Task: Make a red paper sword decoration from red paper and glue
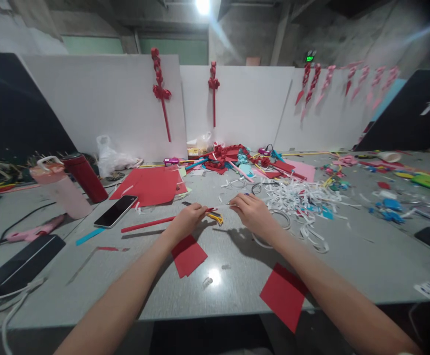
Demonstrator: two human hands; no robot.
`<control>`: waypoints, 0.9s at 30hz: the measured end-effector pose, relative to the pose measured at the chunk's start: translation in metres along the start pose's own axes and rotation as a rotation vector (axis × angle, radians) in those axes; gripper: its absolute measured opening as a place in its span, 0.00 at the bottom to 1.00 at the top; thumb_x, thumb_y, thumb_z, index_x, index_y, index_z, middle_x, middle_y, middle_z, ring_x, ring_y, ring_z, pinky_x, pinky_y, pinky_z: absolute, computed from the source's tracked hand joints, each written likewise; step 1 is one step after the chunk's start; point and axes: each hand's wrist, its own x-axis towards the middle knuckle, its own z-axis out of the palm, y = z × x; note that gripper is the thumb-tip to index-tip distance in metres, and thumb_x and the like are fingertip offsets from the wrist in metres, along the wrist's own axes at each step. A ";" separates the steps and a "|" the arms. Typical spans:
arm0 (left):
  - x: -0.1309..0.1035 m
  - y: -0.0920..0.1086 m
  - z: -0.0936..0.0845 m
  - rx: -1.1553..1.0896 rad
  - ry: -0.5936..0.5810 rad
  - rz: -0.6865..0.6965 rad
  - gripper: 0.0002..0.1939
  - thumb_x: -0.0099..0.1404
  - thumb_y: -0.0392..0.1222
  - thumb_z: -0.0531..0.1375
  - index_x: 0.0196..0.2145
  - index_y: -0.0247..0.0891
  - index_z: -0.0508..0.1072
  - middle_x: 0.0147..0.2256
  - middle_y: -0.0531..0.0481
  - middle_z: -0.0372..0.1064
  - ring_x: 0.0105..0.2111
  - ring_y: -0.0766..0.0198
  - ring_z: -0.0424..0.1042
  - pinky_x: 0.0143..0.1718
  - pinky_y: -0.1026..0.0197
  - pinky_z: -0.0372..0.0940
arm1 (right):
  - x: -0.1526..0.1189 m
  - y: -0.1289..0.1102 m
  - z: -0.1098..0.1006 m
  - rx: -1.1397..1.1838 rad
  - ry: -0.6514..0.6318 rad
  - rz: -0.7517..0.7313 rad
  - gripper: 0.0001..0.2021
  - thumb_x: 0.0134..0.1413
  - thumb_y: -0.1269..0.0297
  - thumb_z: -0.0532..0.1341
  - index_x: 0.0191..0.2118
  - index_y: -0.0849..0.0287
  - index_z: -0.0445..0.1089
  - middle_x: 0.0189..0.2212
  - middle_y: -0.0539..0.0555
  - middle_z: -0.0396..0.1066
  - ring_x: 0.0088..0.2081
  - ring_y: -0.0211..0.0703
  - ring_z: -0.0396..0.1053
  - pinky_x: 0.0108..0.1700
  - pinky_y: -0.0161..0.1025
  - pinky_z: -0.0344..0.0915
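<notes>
My left hand (188, 220) is closed around a thin red paper tube (146, 225), which sticks out to the left and ends just past my fingertips. My right hand (252, 211) is held in a pinch a short gap to the right of that end; a small thin thing shows at its fingertips, too small to name. Beside my left fingertips is a yellow-handled tool (215, 217), partly hidden. Red paper squares (190, 256) lie below my left hand, and another red square (284, 296) overhangs the front edge by my right forearm.
At left are a phone (116, 212), a red flask (85, 178), a pink bottle (60, 192) and a pink glue gun (37, 230). Large red paper sheets (150, 186) lie behind the phone. White paper strips (304, 195) are heaped at right. Red paper decorations (161, 91) hang on the partition.
</notes>
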 end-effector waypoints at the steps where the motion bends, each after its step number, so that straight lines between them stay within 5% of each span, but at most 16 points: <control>1: -0.001 -0.003 0.000 -0.003 0.008 -0.014 0.14 0.78 0.42 0.51 0.45 0.37 0.75 0.36 0.46 0.69 0.35 0.63 0.71 0.39 0.62 0.66 | 0.000 0.001 -0.001 0.036 0.021 0.016 0.08 0.72 0.65 0.55 0.44 0.58 0.71 0.39 0.57 0.74 0.40 0.49 0.69 0.45 0.45 0.63; 5: -0.002 -0.008 0.000 -0.030 0.035 -0.044 0.15 0.78 0.44 0.50 0.48 0.38 0.75 0.36 0.46 0.69 0.35 0.63 0.70 0.39 0.61 0.65 | -0.001 0.001 -0.003 0.193 0.167 0.097 0.08 0.72 0.64 0.55 0.43 0.56 0.72 0.40 0.58 0.71 0.44 0.50 0.68 0.48 0.47 0.65; 10: 0.000 -0.006 0.002 -0.046 0.049 -0.038 0.14 0.78 0.43 0.51 0.48 0.37 0.75 0.35 0.46 0.69 0.35 0.62 0.70 0.39 0.61 0.65 | 0.001 -0.008 -0.011 0.509 0.614 0.421 0.11 0.71 0.58 0.57 0.37 0.56 0.72 0.32 0.52 0.67 0.35 0.43 0.66 0.40 0.41 0.64; 13: 0.001 -0.004 0.003 -0.042 0.062 -0.024 0.14 0.77 0.42 0.51 0.49 0.37 0.75 0.36 0.46 0.70 0.35 0.62 0.70 0.39 0.60 0.65 | 0.005 -0.009 -0.014 0.680 0.757 0.585 0.13 0.68 0.54 0.60 0.35 0.56 0.71 0.30 0.49 0.66 0.33 0.40 0.65 0.38 0.38 0.63; 19: 0.001 0.001 0.000 -0.041 0.141 0.013 0.13 0.77 0.41 0.51 0.52 0.38 0.73 0.37 0.45 0.70 0.37 0.61 0.71 0.41 0.59 0.67 | 0.008 -0.001 -0.008 0.944 0.737 0.733 0.17 0.62 0.48 0.64 0.32 0.57 0.68 0.24 0.47 0.66 0.26 0.37 0.65 0.31 0.34 0.64; 27: 0.002 0.008 -0.002 -0.048 0.218 0.069 0.13 0.77 0.40 0.51 0.53 0.38 0.72 0.37 0.45 0.70 0.37 0.61 0.71 0.41 0.58 0.68 | 0.005 -0.013 0.001 0.984 0.722 0.669 0.14 0.61 0.50 0.66 0.39 0.56 0.71 0.28 0.49 0.73 0.30 0.40 0.74 0.34 0.36 0.71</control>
